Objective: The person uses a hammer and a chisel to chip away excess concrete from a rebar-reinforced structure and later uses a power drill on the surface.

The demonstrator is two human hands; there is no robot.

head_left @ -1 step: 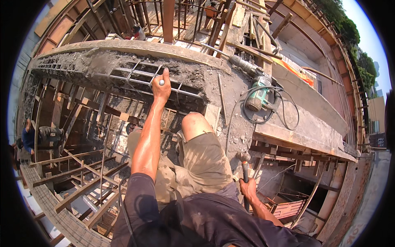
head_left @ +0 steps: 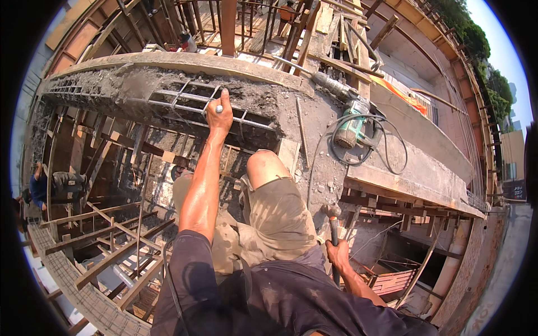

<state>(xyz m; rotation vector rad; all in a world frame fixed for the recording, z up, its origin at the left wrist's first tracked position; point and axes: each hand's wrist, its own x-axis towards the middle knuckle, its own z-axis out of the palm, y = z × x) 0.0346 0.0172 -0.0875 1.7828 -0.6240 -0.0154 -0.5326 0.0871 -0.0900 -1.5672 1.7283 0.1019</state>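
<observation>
My left hand [head_left: 220, 123] is closed around a short steel rod [head_left: 219, 109], whose blunt round end faces up past my fingers. Its lower end is hidden by the hand. Under and beside that hand, bare steel reinforcing bars [head_left: 258, 125] run along a hollow in the broken concrete beam [head_left: 134, 84]. At the lower right, my right hand [head_left: 338, 254] grips the dark handle of a hammer [head_left: 332, 211], its metal head pointing up and away from me. Between the two hands is my bent knee.
A green demolition hammer [head_left: 352, 134] with a coiled black cable lies on the rubble-strewn concrete to the right. Timber props and open drops flank the beam. A person in blue [head_left: 39, 187] works below at far left; another in orange [head_left: 287, 12] is at the back.
</observation>
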